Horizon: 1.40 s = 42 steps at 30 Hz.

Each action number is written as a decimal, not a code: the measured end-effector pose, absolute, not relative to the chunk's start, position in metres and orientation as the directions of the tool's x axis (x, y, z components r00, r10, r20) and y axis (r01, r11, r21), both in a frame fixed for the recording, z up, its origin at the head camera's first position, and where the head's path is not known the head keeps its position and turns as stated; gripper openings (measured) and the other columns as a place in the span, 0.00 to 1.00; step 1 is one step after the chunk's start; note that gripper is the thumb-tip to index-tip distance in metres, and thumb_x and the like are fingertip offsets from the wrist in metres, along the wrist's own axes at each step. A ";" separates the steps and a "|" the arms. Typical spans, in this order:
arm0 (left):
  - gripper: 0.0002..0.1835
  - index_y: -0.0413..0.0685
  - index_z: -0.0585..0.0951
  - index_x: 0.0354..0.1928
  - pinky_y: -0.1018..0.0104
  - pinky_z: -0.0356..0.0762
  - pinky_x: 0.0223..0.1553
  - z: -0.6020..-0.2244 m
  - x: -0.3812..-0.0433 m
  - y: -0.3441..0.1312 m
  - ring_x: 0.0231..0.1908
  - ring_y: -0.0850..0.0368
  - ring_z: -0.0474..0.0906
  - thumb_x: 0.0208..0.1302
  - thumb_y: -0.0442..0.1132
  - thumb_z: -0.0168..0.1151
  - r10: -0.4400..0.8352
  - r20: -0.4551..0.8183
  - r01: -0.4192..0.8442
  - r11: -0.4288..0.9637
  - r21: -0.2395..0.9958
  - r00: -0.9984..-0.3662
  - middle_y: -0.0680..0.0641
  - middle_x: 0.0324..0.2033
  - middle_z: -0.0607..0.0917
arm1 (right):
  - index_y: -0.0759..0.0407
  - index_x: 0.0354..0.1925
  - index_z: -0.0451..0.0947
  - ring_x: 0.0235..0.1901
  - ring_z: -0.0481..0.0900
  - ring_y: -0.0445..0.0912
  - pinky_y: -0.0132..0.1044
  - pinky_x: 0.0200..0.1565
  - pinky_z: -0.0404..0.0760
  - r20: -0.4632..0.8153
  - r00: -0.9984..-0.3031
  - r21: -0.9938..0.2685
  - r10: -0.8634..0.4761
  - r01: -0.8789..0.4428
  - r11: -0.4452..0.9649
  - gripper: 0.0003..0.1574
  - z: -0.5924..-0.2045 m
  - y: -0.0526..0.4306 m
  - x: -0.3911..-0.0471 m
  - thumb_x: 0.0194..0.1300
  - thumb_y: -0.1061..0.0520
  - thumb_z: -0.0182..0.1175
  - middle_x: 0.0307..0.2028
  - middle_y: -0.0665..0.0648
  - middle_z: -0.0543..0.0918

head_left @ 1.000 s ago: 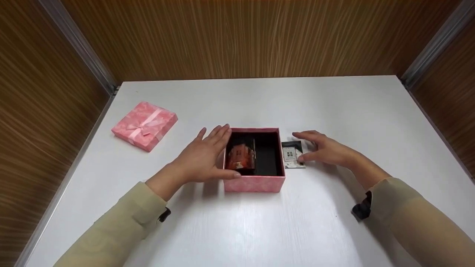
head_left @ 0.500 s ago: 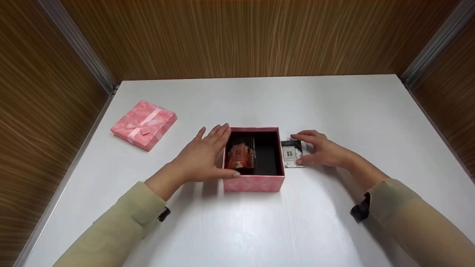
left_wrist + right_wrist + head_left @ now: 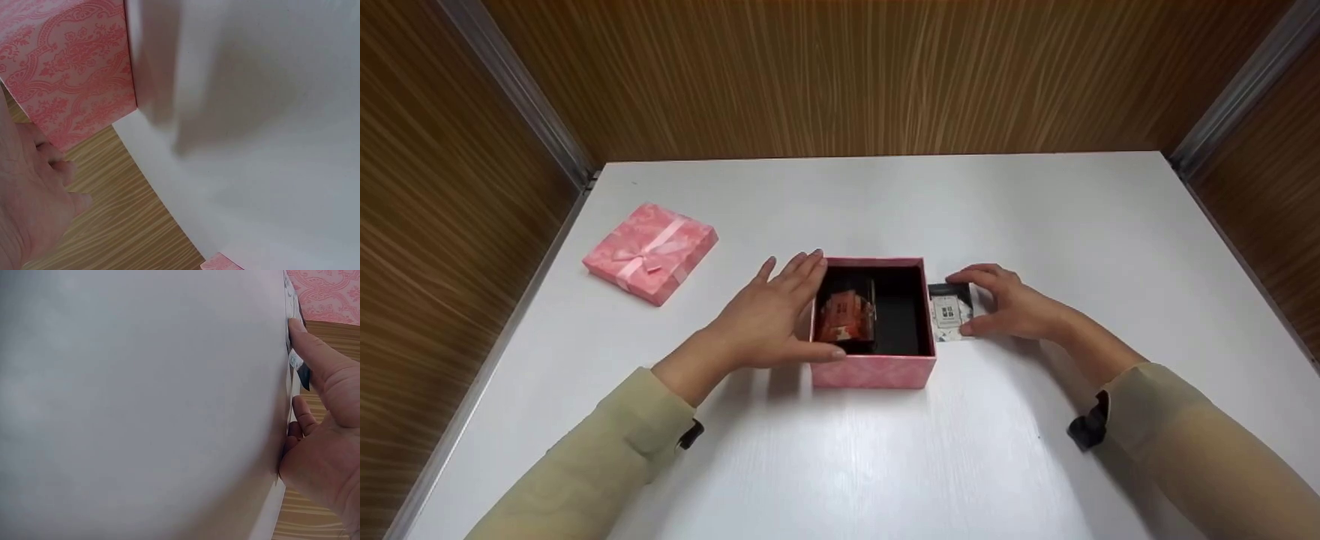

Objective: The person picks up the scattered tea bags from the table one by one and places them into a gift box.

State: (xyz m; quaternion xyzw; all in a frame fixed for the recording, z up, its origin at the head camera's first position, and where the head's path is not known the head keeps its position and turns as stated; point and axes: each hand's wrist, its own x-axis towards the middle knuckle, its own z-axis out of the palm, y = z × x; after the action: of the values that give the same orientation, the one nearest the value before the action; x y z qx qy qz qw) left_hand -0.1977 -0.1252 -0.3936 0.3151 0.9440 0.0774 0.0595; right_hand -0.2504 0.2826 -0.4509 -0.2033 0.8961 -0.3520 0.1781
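A pink box point(image 3: 873, 372) with a dark interior stands lidless on the white table. My left hand point(image 3: 765, 322) rests along its left side, fingers straight on the rim and thumb over the front left corner. Inside the box, against the left, is a red-orange packet point(image 3: 844, 319) with a dark edge. A flat square black-and-white packet point(image 3: 947, 311) with a pale label lies against the box's right side. My right hand point(image 3: 1009, 304) pinches it, index finger at the far edge and thumb point(image 3: 298, 329) on the near right corner.
A pink lid point(image 3: 652, 253) with a ribbon bow lies at the back left of the white table point(image 3: 840, 465). Wood-grain panels point(image 3: 840, 82) enclose the table at the back and both sides.
My right hand's index finger and thumb have closed in on the flat packet, and the packet has turned slightly. My left hand and the box stay where they were.
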 end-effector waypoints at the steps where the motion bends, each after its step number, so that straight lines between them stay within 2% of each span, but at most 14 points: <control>1: 0.72 0.43 0.43 0.86 0.43 0.35 0.81 -0.394 -0.198 -0.125 0.84 0.49 0.39 0.56 0.90 0.46 0.603 -0.064 0.585 0.790 0.183 -0.795 0.46 0.85 0.43 | 0.46 0.76 0.71 0.74 0.52 0.66 0.69 0.72 0.54 -0.171 -0.854 -0.704 -0.491 -0.243 0.667 0.49 -0.451 0.283 -0.250 0.60 0.52 0.80 0.77 0.64 0.59; 5: 0.72 0.43 0.43 0.86 0.43 0.35 0.81 -0.393 -0.197 -0.125 0.84 0.49 0.39 0.56 0.90 0.47 0.601 -0.065 0.582 0.791 0.188 -0.796 0.46 0.85 0.43 | 0.47 0.75 0.69 0.72 0.55 0.63 0.65 0.71 0.54 -0.134 -0.857 -0.726 -0.498 -0.257 0.638 0.48 -0.451 0.284 -0.250 0.61 0.56 0.79 0.74 0.63 0.64; 11: 0.71 0.44 0.42 0.86 0.43 0.34 0.81 -0.392 -0.197 -0.125 0.84 0.49 0.38 0.57 0.89 0.47 0.598 -0.076 0.576 0.794 0.193 -0.798 0.46 0.85 0.42 | 0.52 0.76 0.67 0.63 0.66 0.58 0.55 0.67 0.59 -0.112 -0.850 -0.795 -0.515 -0.234 0.559 0.47 -0.452 0.284 -0.252 0.63 0.63 0.76 0.64 0.62 0.75; 17: 0.72 0.43 0.42 0.86 0.43 0.34 0.81 -0.394 -0.197 -0.125 0.84 0.49 0.38 0.57 0.89 0.47 0.598 -0.079 0.577 0.794 0.191 -0.797 0.46 0.86 0.42 | 0.46 0.79 0.62 0.55 0.70 0.58 0.52 0.59 0.64 -0.175 -0.860 -0.788 -0.480 -0.170 0.592 0.48 -0.449 0.283 -0.253 0.69 0.62 0.72 0.55 0.65 0.74; 23: 0.72 0.44 0.42 0.86 0.43 0.34 0.81 -0.393 -0.197 -0.125 0.84 0.49 0.38 0.57 0.90 0.47 0.599 -0.077 0.578 0.794 0.189 -0.797 0.46 0.85 0.41 | 0.42 0.83 0.57 0.57 0.70 0.59 0.55 0.61 0.65 -0.218 -0.869 -0.762 -0.444 -0.133 0.634 0.50 -0.448 0.284 -0.254 0.72 0.58 0.69 0.55 0.65 0.73; 30: 0.71 0.43 0.43 0.86 0.43 0.34 0.81 -0.394 -0.197 -0.126 0.84 0.48 0.39 0.58 0.89 0.47 0.605 -0.070 0.586 0.789 0.187 -0.793 0.45 0.86 0.42 | 0.41 0.85 0.55 0.59 0.71 0.58 0.54 0.63 0.65 -0.255 -0.857 -0.792 -0.448 -0.081 0.605 0.48 -0.447 0.287 -0.256 0.77 0.56 0.64 0.58 0.65 0.75; 34: 0.71 0.43 0.42 0.86 0.43 0.35 0.81 -0.394 -0.197 -0.125 0.84 0.49 0.39 0.58 0.89 0.47 0.604 -0.067 0.585 0.790 0.185 -0.794 0.45 0.86 0.42 | 0.40 0.85 0.56 0.58 0.72 0.56 0.50 0.62 0.66 -0.264 -0.858 -0.806 -0.441 -0.054 0.589 0.45 -0.447 0.288 -0.258 0.79 0.56 0.61 0.59 0.64 0.76; 39: 0.72 0.43 0.42 0.86 0.43 0.34 0.81 -0.394 -0.197 -0.125 0.84 0.49 0.38 0.57 0.89 0.47 0.601 -0.073 0.583 0.793 0.180 -0.796 0.46 0.86 0.42 | 0.41 0.84 0.57 0.53 0.75 0.54 0.41 0.54 0.71 -0.241 -0.873 -0.837 -0.424 -0.034 0.546 0.44 -0.447 0.291 -0.259 0.79 0.56 0.62 0.55 0.64 0.80; 42: 0.72 0.44 0.41 0.86 0.44 0.34 0.81 -0.394 -0.197 -0.125 0.84 0.50 0.37 0.57 0.90 0.47 0.598 -0.076 0.579 0.795 0.179 -0.798 0.46 0.86 0.41 | 0.37 0.84 0.57 0.53 0.74 0.53 0.41 0.54 0.70 -0.243 -0.886 -0.850 -0.396 -0.003 0.527 0.45 -0.448 0.294 -0.259 0.78 0.54 0.63 0.54 0.63 0.79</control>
State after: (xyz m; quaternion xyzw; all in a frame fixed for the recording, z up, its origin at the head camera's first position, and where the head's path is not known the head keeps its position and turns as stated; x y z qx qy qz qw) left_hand -0.1975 -0.1247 -0.3942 0.3114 0.9452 0.0735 0.0644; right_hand -0.2589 0.2941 -0.4478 -0.1174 0.8487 -0.4717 0.2083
